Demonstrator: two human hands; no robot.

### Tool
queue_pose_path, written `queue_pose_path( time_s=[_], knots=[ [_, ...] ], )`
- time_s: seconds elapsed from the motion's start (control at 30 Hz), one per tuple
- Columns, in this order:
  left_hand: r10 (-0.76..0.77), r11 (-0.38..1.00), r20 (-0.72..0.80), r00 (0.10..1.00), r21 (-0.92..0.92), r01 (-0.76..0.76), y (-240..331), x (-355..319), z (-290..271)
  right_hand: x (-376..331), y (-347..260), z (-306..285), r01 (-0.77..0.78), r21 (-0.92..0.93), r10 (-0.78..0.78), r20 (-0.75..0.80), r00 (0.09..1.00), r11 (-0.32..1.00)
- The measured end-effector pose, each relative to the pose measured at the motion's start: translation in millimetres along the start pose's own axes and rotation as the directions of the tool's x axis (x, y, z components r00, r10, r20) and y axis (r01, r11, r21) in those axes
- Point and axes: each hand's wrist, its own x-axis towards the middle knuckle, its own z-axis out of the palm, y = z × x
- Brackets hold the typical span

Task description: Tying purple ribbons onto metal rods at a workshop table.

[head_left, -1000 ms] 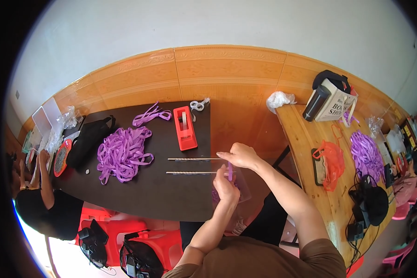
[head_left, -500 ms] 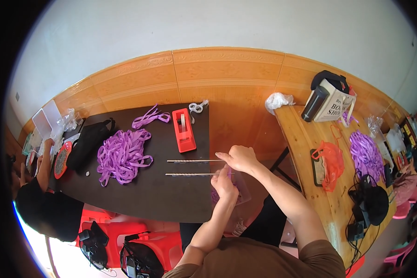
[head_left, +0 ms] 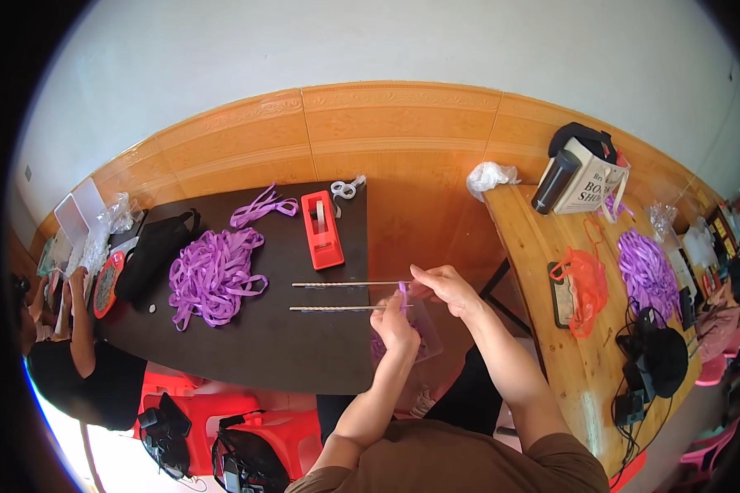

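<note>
Two slim metal rods, an upper one (head_left: 337,284) and a lower one (head_left: 329,308), lie parallel and stick out past the right edge of the dark table. A short length of purple ribbon (head_left: 403,290) loops over the upper rod and runs down toward the lower one. My left hand (head_left: 396,327) is closed on this ribbon beside the lower rod, fingertips pinched. By the tip of the upper rod is my right hand (head_left: 450,289), its fingers stretched out and apart, with nothing visibly held.
On the dark table (head_left: 304,353) are a purple ribbon heap (head_left: 215,278), a red tape dispenser (head_left: 322,232), white scissors (head_left: 344,190) and a black bag (head_left: 158,251). Below my hands is a clear bin (head_left: 426,345). A wooden table (head_left: 543,246) stands right. Another person (head_left: 82,370) works left.
My right hand has turned, moved slightly right and opened its fingers. The ribbon over the upper rod now shows. My left hand stays almost in place.
</note>
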Motion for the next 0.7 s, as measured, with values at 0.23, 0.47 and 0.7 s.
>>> queue_pose_path(
  time_s=[0.23, 0.47, 0.7],
  knots=[
    [0.009, 1.000, -0.019, 1.000, 0.020, -0.008, -3, 2, -3, -7, 17, 2, 0.084, 0.059, -0.086, 0.019, 0.996, 0.995],
    [-0.021, 0.999, -0.051, 0.998, -0.030, 0.020, -4, 6, -4, -4, 32, 1, 0.150, 0.144, -0.164, 0.091, 0.982, 0.978],
    [-0.110, 0.992, 0.018, 0.994, -0.057, 0.111, -3, 5, -15, -4, 37, 0, 0.087, 0.205, -0.114, 0.123, 0.986, 0.975]
  ],
)
